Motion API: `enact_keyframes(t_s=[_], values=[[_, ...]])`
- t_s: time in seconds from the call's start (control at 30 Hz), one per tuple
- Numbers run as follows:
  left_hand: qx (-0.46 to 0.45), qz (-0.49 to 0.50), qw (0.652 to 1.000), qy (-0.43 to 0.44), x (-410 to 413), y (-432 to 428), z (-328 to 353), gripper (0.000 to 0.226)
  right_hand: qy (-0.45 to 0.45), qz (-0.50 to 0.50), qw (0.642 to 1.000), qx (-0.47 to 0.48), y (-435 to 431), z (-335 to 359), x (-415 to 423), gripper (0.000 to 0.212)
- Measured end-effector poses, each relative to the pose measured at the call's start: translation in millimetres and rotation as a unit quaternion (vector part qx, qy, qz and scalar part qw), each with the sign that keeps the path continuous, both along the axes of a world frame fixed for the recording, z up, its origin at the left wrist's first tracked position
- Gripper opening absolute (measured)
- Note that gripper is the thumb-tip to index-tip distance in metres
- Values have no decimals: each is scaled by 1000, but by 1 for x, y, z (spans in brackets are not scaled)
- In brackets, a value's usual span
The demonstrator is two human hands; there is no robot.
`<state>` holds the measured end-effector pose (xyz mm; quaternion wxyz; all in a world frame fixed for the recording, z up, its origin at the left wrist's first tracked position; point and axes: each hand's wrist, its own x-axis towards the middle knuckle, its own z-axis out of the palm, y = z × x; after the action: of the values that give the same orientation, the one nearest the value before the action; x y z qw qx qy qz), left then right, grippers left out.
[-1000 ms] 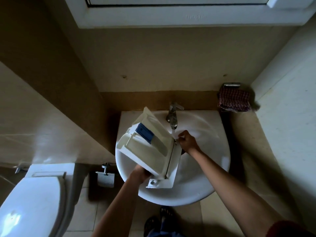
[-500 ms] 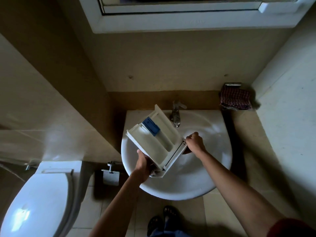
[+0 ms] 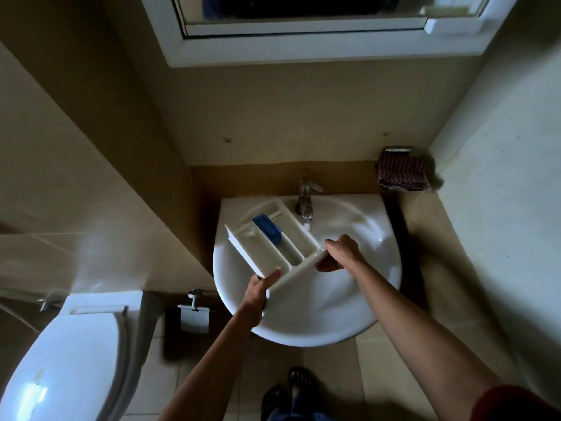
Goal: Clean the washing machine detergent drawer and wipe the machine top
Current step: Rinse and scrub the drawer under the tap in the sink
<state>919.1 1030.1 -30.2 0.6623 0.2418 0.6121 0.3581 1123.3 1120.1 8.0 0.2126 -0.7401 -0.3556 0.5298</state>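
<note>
While both hands hold it above the basin, the detergent drawer [image 3: 273, 250] lies with its compartments facing up, its long body running back and left toward the wall and its front panel nearest the person. A blue insert [image 3: 267, 227] sits in the far part of the middle compartment. The left hand [image 3: 258, 294] grips the near left corner of the front panel, thumb laid over the top edge and the other fingers curled underneath, out of sight. The right hand [image 3: 340, 253] is closed round the right end of the same panel, knuckles up, fingers wrapped under it. The drawer's far right edge comes just beside the spout of the metal tap [image 3: 305, 199]; a pale streak below the spout may be running water, though the blur makes it hard to tell. The white basin [image 3: 364, 299] is fixed to a beige wall. A dark checked cloth [image 3: 402, 174] hangs on a holder to the right of the tap. To the left stand a toilet [image 3: 60, 360] with its lid down and a paper holder [image 3: 194, 311] on the wall between it and the basin
</note>
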Motion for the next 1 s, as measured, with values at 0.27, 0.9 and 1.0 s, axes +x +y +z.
enact_keyframes(t_s=[0.27, 0.9, 1.0], values=[[-64, -11, 997, 45, -20, 3, 3, 25, -250, 233, 939, -42, -2, 14, 14, 51], [-131, -194, 966, 107, -39, 35, 8, 24, -66, 179, 980, -61, 3, -26, 17, 28], [-141, -83, 985, 52, -37, 44, 13, 43, -85, 145, 985, -47, 2, -26, 17, 16]])
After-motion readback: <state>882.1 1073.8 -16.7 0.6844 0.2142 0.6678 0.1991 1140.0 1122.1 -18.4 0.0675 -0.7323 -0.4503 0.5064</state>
